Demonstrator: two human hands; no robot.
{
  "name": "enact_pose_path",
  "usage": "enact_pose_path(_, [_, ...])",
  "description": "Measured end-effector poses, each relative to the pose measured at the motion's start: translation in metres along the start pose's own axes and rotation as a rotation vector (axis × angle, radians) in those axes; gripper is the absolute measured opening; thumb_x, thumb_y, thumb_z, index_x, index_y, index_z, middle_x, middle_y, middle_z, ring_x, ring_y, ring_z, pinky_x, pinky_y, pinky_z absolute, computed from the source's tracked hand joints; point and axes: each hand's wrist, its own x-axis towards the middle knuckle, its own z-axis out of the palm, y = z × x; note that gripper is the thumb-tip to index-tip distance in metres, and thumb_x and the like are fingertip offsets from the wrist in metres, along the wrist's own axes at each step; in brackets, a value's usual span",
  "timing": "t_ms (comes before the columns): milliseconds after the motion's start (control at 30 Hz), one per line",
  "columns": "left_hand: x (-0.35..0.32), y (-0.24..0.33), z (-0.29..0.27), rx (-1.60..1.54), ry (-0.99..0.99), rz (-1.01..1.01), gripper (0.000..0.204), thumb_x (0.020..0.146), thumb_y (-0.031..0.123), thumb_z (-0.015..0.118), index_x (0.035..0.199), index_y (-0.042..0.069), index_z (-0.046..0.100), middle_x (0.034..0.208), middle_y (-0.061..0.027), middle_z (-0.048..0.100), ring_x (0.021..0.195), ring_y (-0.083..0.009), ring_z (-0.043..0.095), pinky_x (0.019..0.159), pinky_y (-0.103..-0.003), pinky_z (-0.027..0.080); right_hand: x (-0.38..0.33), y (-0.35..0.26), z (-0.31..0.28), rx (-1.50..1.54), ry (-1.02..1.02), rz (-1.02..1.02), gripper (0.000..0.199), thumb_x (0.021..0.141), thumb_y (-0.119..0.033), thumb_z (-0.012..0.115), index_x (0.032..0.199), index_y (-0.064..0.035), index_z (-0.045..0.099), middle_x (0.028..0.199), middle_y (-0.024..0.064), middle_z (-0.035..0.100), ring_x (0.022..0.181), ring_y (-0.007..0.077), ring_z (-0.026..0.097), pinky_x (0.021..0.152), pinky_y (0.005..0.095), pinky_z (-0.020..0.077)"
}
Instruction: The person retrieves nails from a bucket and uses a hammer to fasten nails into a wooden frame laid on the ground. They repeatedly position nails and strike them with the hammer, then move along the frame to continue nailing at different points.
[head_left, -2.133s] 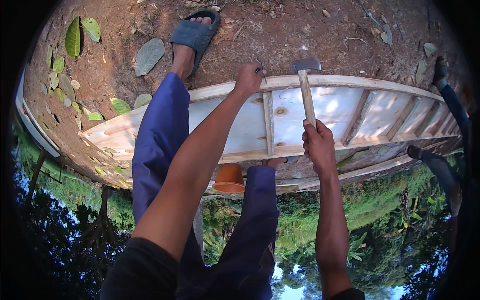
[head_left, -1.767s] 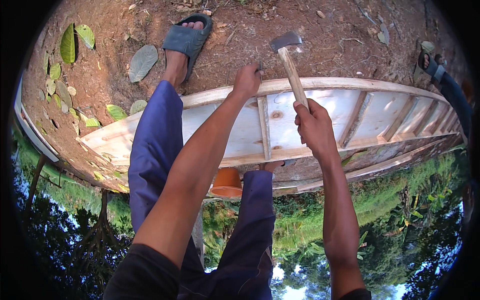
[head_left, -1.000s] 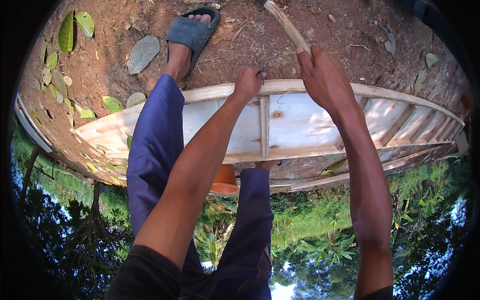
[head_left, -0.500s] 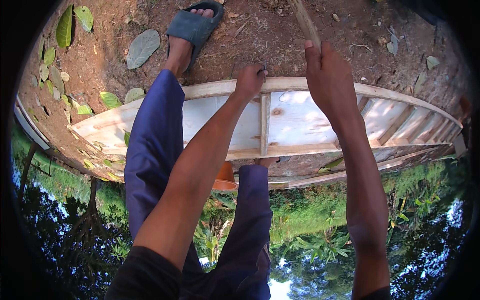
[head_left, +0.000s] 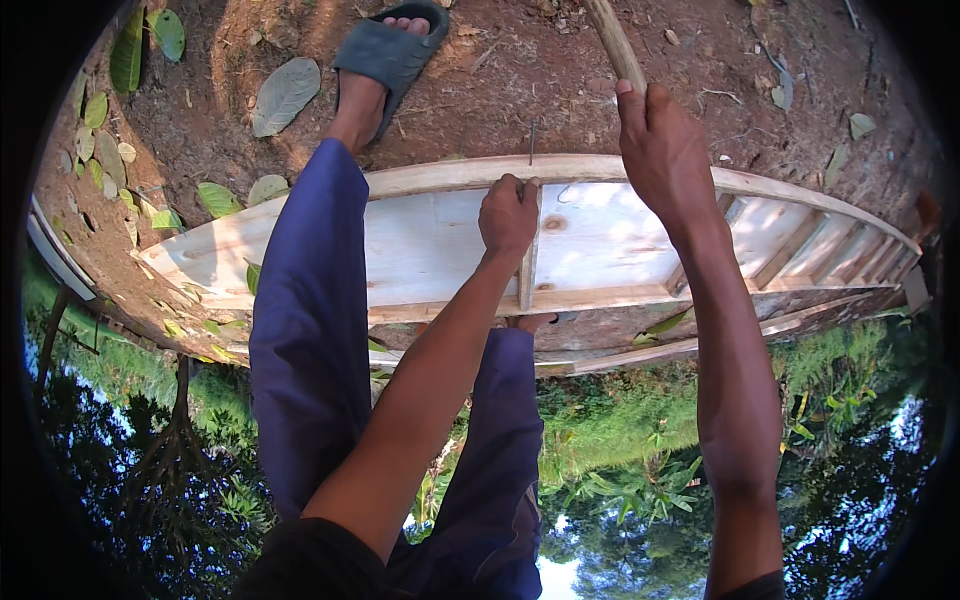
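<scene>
A long wooden frame (head_left: 430,178) backed with pale plywood (head_left: 600,235) stands on edge across the ground, between my legs. A thin nail (head_left: 532,140) sticks up from its upper rail, apart from both hands. My left hand (head_left: 508,215) is just below that nail, its fingers closed at the top of a short wooden crosspiece (head_left: 530,260). Farther right and above the frame, my right hand (head_left: 665,150) is wrapped round a wooden handle (head_left: 615,45). The handle's far end lies outside the picture, so the tool's head cannot be seen.
My sandalled foot (head_left: 385,60) stands on bare soil beyond the frame. Dry and green leaves (head_left: 287,97) lie scattered at the left. Another wooden strip (head_left: 660,355) runs along the ground on the near side, with green plants (head_left: 640,420) past it.
My left hand has let go of the nail, which now stands by itself, and moved down to the crosspiece. My right hand has shifted slightly right with the handle.
</scene>
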Motion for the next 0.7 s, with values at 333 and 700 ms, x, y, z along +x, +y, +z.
enact_pose_path(333, [-0.011,-0.055,0.029,0.243,-0.33,-0.098,0.043,0.088,0.04,0.067,0.09,-0.003,0.066,0.091,-0.0275,0.067,0.089,-0.0429,0.067,0.078,-0.048,0.055,-0.01,-0.013,-0.003,-0.072,-0.122,-0.072,0.043,0.103,-0.033,0.042,0.089,0.0048,0.056,0.067,0.023,0.06,0.062,0.0391,0.062,0.064,0.0497,0.0486])
enact_pose_path(700, [-0.013,-0.057,0.044,0.206,-0.294,-0.131,0.035,0.091,0.033,0.064,0.094,-0.002,0.067,0.092,-0.0284,0.067,0.092,-0.0447,0.066,0.08,-0.051,0.053,-0.027,0.032,0.03,-0.141,-0.473,0.193,0.044,0.102,-0.035,0.044,0.094,0.0051,0.06,0.077,0.0306,0.062,0.076,0.0474,0.062,0.073,0.0522,0.0468])
